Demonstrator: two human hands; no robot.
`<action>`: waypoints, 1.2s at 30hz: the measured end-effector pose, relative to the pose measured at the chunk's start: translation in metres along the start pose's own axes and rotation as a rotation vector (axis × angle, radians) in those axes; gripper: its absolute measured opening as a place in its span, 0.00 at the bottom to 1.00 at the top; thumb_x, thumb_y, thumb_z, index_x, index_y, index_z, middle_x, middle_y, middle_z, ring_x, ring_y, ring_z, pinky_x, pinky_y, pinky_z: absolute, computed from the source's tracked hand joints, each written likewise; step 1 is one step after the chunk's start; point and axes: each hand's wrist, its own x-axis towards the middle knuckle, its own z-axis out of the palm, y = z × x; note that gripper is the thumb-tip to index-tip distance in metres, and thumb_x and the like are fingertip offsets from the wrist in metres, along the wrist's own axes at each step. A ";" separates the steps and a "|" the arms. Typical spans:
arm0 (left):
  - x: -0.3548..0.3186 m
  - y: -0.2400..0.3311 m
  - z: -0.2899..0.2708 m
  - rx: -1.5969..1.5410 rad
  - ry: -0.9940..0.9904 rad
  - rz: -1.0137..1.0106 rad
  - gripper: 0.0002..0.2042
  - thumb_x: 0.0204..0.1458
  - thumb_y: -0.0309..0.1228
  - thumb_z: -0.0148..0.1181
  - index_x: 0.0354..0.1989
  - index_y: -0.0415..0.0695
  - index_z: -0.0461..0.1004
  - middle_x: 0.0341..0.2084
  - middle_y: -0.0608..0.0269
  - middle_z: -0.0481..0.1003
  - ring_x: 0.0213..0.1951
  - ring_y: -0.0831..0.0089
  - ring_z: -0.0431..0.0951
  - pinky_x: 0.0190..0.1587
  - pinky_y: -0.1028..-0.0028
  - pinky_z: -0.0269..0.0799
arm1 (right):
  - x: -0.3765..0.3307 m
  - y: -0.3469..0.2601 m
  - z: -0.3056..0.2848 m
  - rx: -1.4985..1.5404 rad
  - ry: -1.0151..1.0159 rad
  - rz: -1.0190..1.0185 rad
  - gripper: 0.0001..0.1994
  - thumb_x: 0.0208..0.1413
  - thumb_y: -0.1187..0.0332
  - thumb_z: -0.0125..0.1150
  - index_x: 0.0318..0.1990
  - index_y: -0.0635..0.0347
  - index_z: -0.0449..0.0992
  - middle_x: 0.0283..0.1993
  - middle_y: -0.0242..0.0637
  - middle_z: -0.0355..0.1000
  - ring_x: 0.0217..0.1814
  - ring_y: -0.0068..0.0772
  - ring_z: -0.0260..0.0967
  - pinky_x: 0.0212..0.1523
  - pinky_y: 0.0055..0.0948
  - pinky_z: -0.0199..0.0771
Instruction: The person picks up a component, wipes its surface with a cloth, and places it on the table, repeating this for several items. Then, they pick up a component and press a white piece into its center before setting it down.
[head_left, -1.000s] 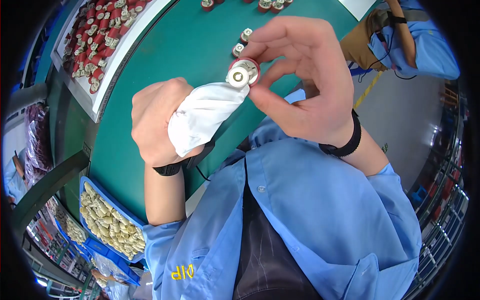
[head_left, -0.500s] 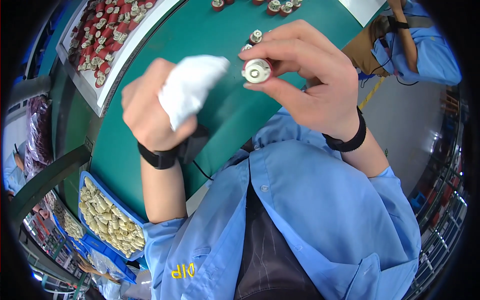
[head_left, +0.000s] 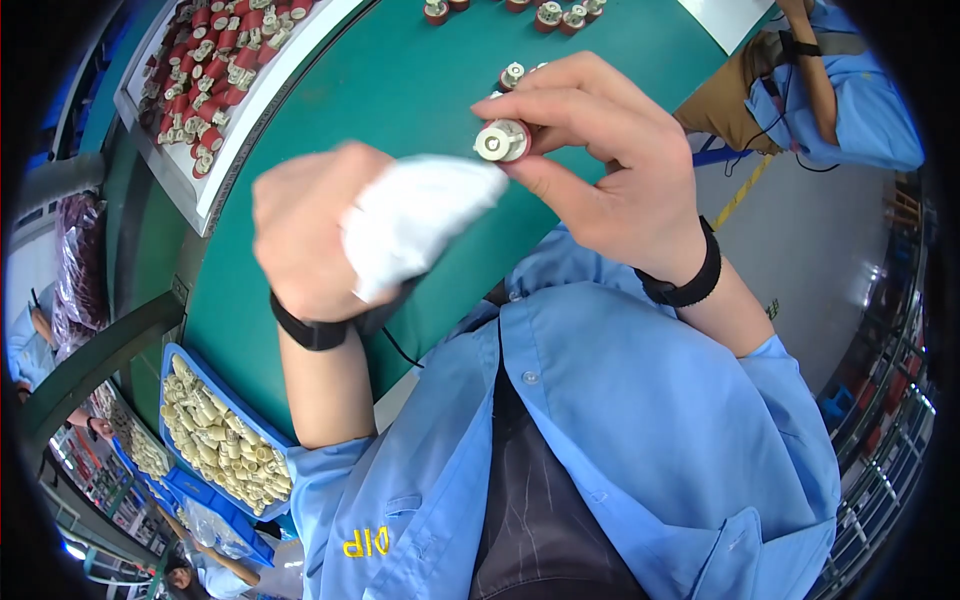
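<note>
Upper centre of frame: 1 red-and-cream cylindrical part (head_left: 503,141), pinched between thumb and fingers of the right hand (head_left: 622,172).
Left of it: 1 blurred left hand (head_left: 315,235), fingers curled on 1 folded white cloth (head_left: 415,222); fingertips hidden, contact between cloth and part cannot be told.
Top edge, on 1 green tabletop (head_left: 400,95): 6 similar parts (head_left: 548,15), some cut off; at least 2 more, partly hidden behind the right hand.
Upper left: 1 white-rimmed tray (head_left: 245,140), heaped with red-and-cream parts, uncountable.
Lower left: 1 blue rectangular bin (head_left: 222,390), filled with cream tubular pieces (head_left: 220,435), uncountable.
</note>
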 end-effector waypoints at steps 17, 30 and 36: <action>-0.002 -0.008 -0.006 0.121 -0.082 0.063 0.10 0.33 0.24 0.69 0.25 0.35 0.76 0.18 0.59 0.70 0.16 0.66 0.72 0.18 0.71 0.63 | -0.001 -0.003 -0.005 -0.011 -0.047 -0.015 0.21 0.49 0.88 0.63 0.52 0.67 0.80 0.48 0.43 0.73 0.45 0.30 0.77 0.43 0.23 0.81; -0.007 0.009 0.002 -0.028 0.155 0.052 0.17 0.28 0.33 0.70 0.24 0.33 0.75 0.15 0.59 0.68 0.15 0.64 0.70 0.17 0.72 0.61 | 0.006 -0.012 -0.009 -0.166 -0.079 -0.227 0.25 0.49 0.86 0.63 0.58 0.73 0.76 0.49 0.48 0.73 0.42 0.32 0.75 0.41 0.24 0.79; 0.001 0.032 0.004 -0.059 0.041 -0.005 0.17 0.26 0.34 0.69 0.22 0.34 0.74 0.15 0.60 0.68 0.14 0.65 0.69 0.18 0.72 0.61 | 0.001 -0.018 -0.001 0.027 0.035 -0.108 0.20 0.54 0.82 0.63 0.56 0.71 0.76 0.48 0.45 0.74 0.39 0.27 0.74 0.36 0.22 0.75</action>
